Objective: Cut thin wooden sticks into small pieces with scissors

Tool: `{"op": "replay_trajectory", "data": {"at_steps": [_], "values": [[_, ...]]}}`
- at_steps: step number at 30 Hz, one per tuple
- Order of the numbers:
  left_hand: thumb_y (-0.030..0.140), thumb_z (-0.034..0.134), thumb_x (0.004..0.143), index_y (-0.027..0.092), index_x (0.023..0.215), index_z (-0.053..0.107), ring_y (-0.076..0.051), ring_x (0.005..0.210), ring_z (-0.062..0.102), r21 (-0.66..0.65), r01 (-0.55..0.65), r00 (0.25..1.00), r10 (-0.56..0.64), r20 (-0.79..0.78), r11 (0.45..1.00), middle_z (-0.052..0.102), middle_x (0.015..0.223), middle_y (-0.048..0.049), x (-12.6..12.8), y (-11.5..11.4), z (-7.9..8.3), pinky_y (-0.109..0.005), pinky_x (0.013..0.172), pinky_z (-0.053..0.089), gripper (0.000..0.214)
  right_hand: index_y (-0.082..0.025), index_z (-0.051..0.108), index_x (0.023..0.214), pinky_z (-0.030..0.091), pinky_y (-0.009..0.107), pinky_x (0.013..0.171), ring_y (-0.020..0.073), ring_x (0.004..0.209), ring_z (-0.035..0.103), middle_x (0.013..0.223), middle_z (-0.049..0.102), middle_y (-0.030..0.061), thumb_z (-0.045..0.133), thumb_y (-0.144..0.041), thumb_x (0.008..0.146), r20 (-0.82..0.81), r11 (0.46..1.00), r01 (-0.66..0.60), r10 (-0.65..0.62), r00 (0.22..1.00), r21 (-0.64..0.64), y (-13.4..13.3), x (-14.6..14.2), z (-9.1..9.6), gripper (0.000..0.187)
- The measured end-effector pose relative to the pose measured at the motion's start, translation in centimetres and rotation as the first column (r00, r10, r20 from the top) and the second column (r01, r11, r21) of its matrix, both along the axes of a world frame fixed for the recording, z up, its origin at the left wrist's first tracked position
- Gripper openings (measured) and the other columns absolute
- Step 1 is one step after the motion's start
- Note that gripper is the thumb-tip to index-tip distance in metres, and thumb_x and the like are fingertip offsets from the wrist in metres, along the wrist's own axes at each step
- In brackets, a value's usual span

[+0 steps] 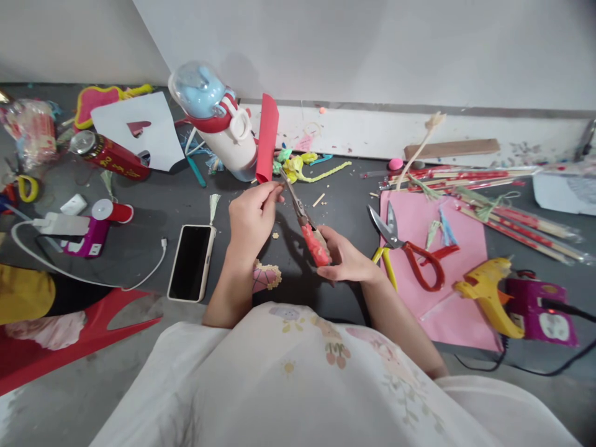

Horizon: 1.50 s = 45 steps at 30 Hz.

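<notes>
Red-handled tool [307, 226] gripped in right hand [345, 256]; left hand [254, 217] pinching unclear bit [282, 184]; plastic sleeves [531, 233] hold sticks [554, 249]

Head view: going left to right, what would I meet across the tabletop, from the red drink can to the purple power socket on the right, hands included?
Red drink can → smartphone → left hand → red-handled pliers → right hand → red-handled scissors → yellow glue gun → purple power socket.

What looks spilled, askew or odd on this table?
Pale scraps litter the dark table near the right hand, looking like spilled offcuts. Farther right, the red-handled scissors lie with blades open across the edge of the pink sheet, which seems careless.
</notes>
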<state>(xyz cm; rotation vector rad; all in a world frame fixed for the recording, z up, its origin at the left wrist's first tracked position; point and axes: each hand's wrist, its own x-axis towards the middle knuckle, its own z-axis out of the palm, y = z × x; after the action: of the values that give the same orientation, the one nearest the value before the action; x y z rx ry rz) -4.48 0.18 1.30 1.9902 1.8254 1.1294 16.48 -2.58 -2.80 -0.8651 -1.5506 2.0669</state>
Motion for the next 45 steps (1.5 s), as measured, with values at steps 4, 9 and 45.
{"op": "replay_trajectory", "data": {"at_steps": [4,9,45], "values": [[0.035,0.049,0.091,0.022,0.093,0.068,-0.012,0.075,0.065,0.029,-0.043,0.999,0.043,-0.02,0.999,0.071,0.078,-0.0006,0.2,-0.2,-0.1,-0.024,0.07,0.046,0.024,-0.018,0.044,0.107,0.028,0.021,0.047,0.0084,0.055,0.038,0.069,0.04,-0.004,0.07,-0.048,0.063,-0.268,0.985,-0.082,0.039,0.963,-0.152,0.1,0.1,-0.6,0.059],[0.034,0.048,0.091,0.021,0.093,0.069,-0.013,0.074,0.065,0.063,-0.061,0.995,0.066,-0.078,0.996,0.072,0.08,-0.0018,0.4,-0.5,0.1,-0.024,0.068,0.045,0.024,-0.016,0.046,0.106,0.026,0.022,0.048,0.0071,0.053,0.033,0.071,0.037,-0.0035,0.07,-0.052,0.059,-0.415,0.951,-0.134,0.006,0.91,-0.28,0.1,0.0,-0.9,0.064],[0.043,0.047,0.09,0.021,0.093,0.065,-0.01,0.063,0.064,-0.073,0.011,0.971,0.006,0.238,0.997,0.069,0.077,-0.0007,0.1,0.2,-0.3,-0.02,0.057,0.051,0.029,-0.018,0.04,0.11,0.031,0.018,0.048,0.0058,0.057,0.036,0.072,0.037,-0.0054,0.071,-0.033,0.067,0.01,0.996,0.059,-0.06,0.998,0.071,-0.3,-0.3,0.3,0.055]]}}
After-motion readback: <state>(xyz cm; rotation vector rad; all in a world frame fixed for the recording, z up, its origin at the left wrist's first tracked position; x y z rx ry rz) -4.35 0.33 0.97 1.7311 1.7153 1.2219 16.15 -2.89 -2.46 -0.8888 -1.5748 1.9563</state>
